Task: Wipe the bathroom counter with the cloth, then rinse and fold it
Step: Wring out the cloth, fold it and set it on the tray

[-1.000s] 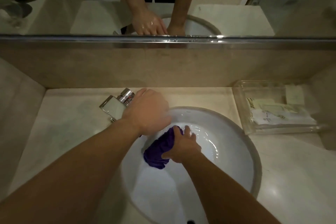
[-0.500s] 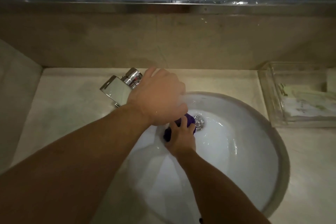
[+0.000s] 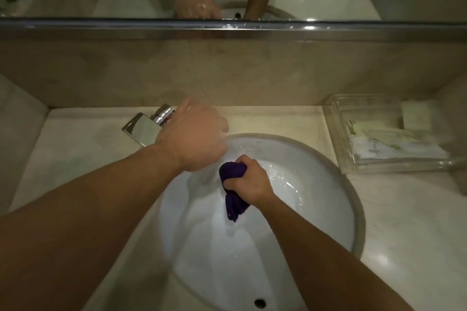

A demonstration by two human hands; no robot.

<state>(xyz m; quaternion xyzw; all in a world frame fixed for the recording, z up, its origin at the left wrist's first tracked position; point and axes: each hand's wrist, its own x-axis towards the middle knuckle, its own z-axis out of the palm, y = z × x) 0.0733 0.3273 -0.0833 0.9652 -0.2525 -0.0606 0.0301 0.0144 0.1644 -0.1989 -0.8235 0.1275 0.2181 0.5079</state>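
The purple cloth [image 3: 233, 201] is bunched in my right hand [image 3: 249, 183], which grips it in a fist over the white sink basin [image 3: 328, 209]; a tail of the cloth hangs below the fist. Water shimmers on the basin wall beside the fist. My left hand [image 3: 194, 136] lies over the chrome tap [image 3: 144, 129] at the basin's back left. Its palm side and most of its fingers are hidden, so its hold on the tap is unclear. The beige counter [image 3: 75, 159] surrounds the basin.
A clear plastic tray [image 3: 338, 134] with paper packets sits on the counter at the right, against the back wall. A mirror with a metal lower edge [image 3: 353, 26] runs above the backsplash and reflects both arms. The overflow hole [image 3: 260, 302] is at the basin's near side.
My right hand has pulled the cloth out from under my left hand by the drain, towards me and to the right. My left hand stays on the tap.
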